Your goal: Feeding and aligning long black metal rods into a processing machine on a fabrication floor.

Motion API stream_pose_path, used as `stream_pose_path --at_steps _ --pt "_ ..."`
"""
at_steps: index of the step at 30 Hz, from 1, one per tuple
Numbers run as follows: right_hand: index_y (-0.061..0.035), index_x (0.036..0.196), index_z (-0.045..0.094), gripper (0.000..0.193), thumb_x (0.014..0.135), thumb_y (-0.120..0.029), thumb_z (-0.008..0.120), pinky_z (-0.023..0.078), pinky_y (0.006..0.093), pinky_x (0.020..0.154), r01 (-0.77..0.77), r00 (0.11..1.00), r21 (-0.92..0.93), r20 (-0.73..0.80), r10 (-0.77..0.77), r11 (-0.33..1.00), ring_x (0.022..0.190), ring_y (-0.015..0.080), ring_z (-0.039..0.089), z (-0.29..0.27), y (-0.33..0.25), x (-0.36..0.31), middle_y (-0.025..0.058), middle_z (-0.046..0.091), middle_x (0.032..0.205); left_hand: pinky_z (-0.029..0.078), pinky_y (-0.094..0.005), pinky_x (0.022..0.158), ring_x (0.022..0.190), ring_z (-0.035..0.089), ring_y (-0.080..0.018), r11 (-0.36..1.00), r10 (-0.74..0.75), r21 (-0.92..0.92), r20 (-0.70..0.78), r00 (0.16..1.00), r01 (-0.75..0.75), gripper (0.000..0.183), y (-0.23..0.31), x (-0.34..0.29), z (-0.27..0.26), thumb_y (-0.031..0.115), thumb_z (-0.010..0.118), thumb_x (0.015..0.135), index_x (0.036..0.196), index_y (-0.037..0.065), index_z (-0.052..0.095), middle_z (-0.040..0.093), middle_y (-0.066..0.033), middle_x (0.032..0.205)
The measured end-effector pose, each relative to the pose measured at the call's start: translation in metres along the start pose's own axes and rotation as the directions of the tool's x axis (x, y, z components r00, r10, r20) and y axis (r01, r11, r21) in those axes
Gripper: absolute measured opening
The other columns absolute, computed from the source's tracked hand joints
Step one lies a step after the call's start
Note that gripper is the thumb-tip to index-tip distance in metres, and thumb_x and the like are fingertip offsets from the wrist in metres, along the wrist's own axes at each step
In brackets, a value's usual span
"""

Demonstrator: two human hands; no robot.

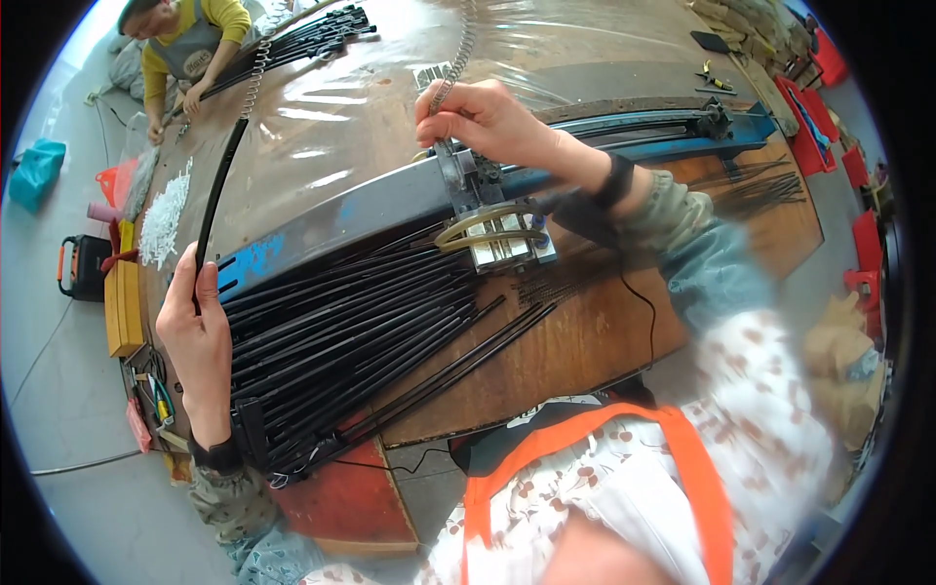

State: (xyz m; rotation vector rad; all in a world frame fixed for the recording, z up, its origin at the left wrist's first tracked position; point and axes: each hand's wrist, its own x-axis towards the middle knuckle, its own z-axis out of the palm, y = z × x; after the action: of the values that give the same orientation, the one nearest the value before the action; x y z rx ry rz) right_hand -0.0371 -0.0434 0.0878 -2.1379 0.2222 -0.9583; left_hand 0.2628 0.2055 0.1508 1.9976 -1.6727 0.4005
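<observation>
My left hand point(195, 336) is closed on a slim black tube point(223, 180), held tilted at the left of the bench. A thin metal coil spring point(255, 83) rises from the tube's upper end. Above a clamp fixture point(502, 239) with yellowish hoses, my right hand point(487, 119) pinches another length of coil spring point(461, 58), which runs up out of view. Whether both lengths are one spring, I cannot tell. Many black tubes point(361, 317) lie in a fan between my hands and my body, beside a long blue and grey metal rail point(341, 216).
At the far left a person in a yellow top point(190, 49) works beside more black rods point(322, 34). White small parts point(166, 219) are heaped near the bench's left edge. Pliers point(717, 80) lie at the far right. Thin dark rods point(765, 190) stick out by the right edge.
</observation>
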Motion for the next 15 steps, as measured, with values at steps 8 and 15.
stream_pose_path --at_steps 8,15 --pt "-0.0045 0.103 0.058 0.015 0.096 -0.017 0.059 0.055 0.0412 0.069 0.065 0.866 -0.501 0.459 0.201 0.863 0.079 0.0348 0.068 0.024 0.001 0.012 0.0145 0.068 0.083 0.051 -0.0305 0.074 0.078 0.063 -0.0174 0.996 0.021 -0.085 0.012 1.000 -0.020 0.027 0.005 0.012 0.007 0.014 0.060 0.100 0.122 0.000 0.064 0.071 -0.0193 0.098" --pt "-0.0071 0.093 0.064 0.010 0.084 -0.002 0.066 0.056 0.0412 0.073 0.071 0.995 -0.864 0.098 0.028 0.498 0.085 0.0321 0.069 -0.133 0.032 -0.114 0.0118 0.069 0.089 0.052 -0.0349 0.072 0.081 0.067 -0.0319 0.997 0.073 -0.003 0.131 0.989 -0.073 0.027 -0.017 0.010 0.005 0.010 0.062 0.096 0.123 0.007 0.065 0.069 -0.0196 0.097"
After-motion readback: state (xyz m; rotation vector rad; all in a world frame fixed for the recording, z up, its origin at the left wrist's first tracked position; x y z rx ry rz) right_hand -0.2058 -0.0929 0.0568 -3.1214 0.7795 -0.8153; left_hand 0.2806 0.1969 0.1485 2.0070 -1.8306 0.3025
